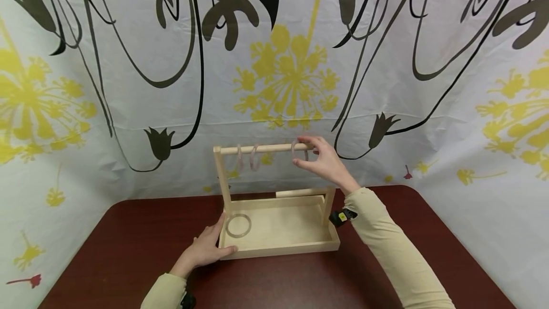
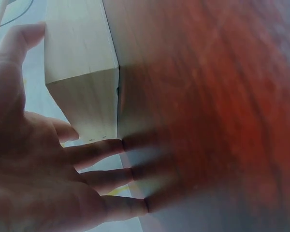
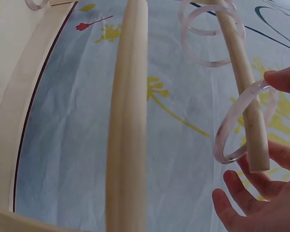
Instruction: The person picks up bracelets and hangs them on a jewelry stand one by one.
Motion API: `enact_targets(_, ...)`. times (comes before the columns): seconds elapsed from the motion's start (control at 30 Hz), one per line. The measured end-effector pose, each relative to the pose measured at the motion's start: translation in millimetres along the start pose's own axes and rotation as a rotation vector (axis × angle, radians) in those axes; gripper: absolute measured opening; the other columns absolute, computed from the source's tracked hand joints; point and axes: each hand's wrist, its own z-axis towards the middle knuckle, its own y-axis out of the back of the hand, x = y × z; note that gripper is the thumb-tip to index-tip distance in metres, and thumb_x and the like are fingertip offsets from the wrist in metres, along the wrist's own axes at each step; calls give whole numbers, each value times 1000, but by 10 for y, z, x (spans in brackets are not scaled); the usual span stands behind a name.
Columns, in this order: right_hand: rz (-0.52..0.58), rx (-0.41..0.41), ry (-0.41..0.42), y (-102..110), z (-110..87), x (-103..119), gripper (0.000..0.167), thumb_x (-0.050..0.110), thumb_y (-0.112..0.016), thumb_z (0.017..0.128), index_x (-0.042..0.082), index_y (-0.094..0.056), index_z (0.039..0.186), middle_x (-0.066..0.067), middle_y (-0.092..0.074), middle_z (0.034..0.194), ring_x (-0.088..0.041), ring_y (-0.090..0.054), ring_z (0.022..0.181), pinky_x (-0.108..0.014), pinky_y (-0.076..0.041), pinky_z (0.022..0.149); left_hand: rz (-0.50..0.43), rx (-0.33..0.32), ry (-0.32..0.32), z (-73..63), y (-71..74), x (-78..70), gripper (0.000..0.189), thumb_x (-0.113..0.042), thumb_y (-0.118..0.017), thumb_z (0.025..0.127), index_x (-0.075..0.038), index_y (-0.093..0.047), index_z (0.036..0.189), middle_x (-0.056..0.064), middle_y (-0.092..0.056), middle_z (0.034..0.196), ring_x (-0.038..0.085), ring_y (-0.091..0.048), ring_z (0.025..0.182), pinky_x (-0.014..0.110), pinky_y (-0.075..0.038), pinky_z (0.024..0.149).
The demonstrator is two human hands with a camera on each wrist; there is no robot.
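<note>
My right hand (image 1: 322,159) holds a pale translucent bangle (image 3: 230,126) between thumb and fingers. That bangle encircles the upper wooden bar (image 1: 274,148) of a stand, close to the bar's free end. Further left, two more bangles (image 1: 255,157) hang on the same bar. At the stand's left front corner, my left hand (image 1: 206,248) rests against the wooden tray base (image 1: 279,253); its thumb lies at the front wall, its fingers along the left side. In the left wrist view, several fingertips of that hand touch the table. Inside the tray, at left, another bangle (image 1: 238,225) lies flat.
A lower wooden bar (image 1: 300,193) runs along the stand's back from a short right post (image 1: 328,206). A taller post (image 1: 223,180) carries the upper bar at left. The stand sits on a dark red-brown table (image 1: 274,280), with a flower-patterned curtain (image 1: 291,99) behind it.
</note>
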Motion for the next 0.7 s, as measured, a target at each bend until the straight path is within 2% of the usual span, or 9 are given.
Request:
enact_targets(0.13,-25,9,-1,-53,7,-10,65,27,-77,84,9,-51,140,-14,-49,133,-31,-46,120,-55,-37,98,-1,3,6,-2,0,8,101,-43,-74,83,-1,-15,154,31,-35,145,52,-29,132,79,-16,92)
enact_targets(0.4,1,12,-23,-145,29,-9,66,31,-79,82,18,-52,141,-13,-42,133,-30,-44,119,-56,-35,97,5,1,6,-2,10,-15,100,-40,-75,83,-1,-16,154,32,-34,145,55,-27,132,80,-14,92)
enact_targets(0.57,-57,-9,18,-151,39,18,64,30,-80,81,17,-56,138,-12,-38,140,-33,-33,128,-59,-31,98,1,3,7,2,-1,-2,100,-40,-74,83,-2,-15,154,32,-34,145,57,-25,131,80,-13,92)
enact_targets(0.7,-105,-34,82,-148,57,31,64,28,-82,78,12,-59,135,-12,-38,142,-34,-26,133,-59,-27,100,-4,1,11,0,0,-3,100,-40,-74,83,-1,-16,154,33,-33,145,58,-25,131,79,-13,92)
